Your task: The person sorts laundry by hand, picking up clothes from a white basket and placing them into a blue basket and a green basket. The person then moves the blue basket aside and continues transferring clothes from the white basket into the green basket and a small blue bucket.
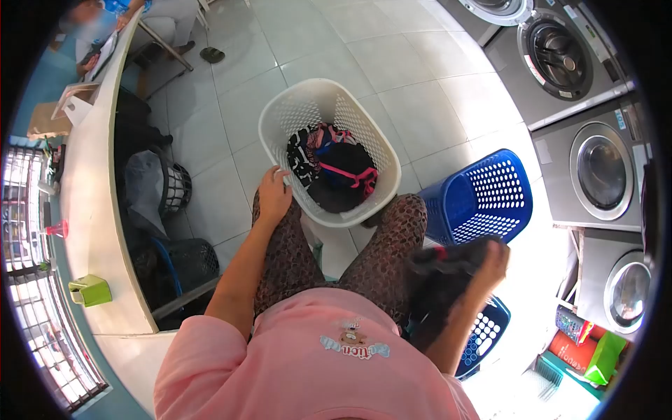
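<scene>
A white laundry basket [278, 116] stands on the tiled floor in front of my knees, with dark and pink clothes [336, 171] inside. My left hand [274, 192] rests on my left knee, touching the basket's near rim, fingers apart. My right hand [490, 264] is raised at my right side and grips a dark garment [437, 283] with a bit of red on it, which hangs down over a blue basket [483, 336]. I wear a pink shirt and patterned leggings.
A second blue basket [483, 199] stands right of the white one. Washing machines [595, 168] line the right wall. A long white counter [91, 210] runs on the left, with dark baskets [175, 259] under it. A person sits at the far top left.
</scene>
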`<state>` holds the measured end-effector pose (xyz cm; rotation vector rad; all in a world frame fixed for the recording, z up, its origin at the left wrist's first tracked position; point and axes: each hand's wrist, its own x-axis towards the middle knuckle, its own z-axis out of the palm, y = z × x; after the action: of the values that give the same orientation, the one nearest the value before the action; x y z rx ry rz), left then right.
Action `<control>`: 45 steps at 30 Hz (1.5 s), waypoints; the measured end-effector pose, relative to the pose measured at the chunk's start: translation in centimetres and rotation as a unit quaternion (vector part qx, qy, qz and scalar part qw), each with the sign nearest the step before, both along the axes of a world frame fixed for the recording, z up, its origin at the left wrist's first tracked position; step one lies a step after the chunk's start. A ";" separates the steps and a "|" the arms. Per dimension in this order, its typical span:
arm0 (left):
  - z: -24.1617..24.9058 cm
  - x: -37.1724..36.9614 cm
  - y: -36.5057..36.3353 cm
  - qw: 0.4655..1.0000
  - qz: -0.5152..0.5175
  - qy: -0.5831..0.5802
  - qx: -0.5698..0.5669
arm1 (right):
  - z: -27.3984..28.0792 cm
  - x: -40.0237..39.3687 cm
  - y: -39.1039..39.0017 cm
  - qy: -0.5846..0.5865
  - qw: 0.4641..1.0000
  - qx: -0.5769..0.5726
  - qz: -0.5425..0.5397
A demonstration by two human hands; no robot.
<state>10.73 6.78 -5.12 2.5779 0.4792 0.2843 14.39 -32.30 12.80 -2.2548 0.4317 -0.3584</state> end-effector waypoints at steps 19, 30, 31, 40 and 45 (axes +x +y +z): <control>-17.2 19.5 -4.6 0.972 -0.181 0.135 0.064 | -14.6 8.2 7.5 0.172 0.965 0.033 0.194; 4.0 11.8 -14.5 0.880 -0.287 0.030 -0.378 | -13.1 7.1 9.9 0.059 0.962 -0.023 0.267; 6.7 10.4 -15.6 0.880 -0.293 0.025 -0.374 | -13.2 6.7 9.4 0.051 0.963 -0.023 0.264; 9.2 0.5 -18.3 0.751 -0.261 0.199 -0.573 | -11.0 -1.8 2.0 -0.038 0.979 0.112 0.164; 8.2 2.4 -20.2 0.922 -0.343 -0.103 -0.147 | -10.2 -4.7 0.8 -0.027 0.972 0.114 0.203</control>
<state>13.15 -13.41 3.09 2.2157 -0.4323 0.2068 9.67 -31.53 2.59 -2.0388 -0.0233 -0.1480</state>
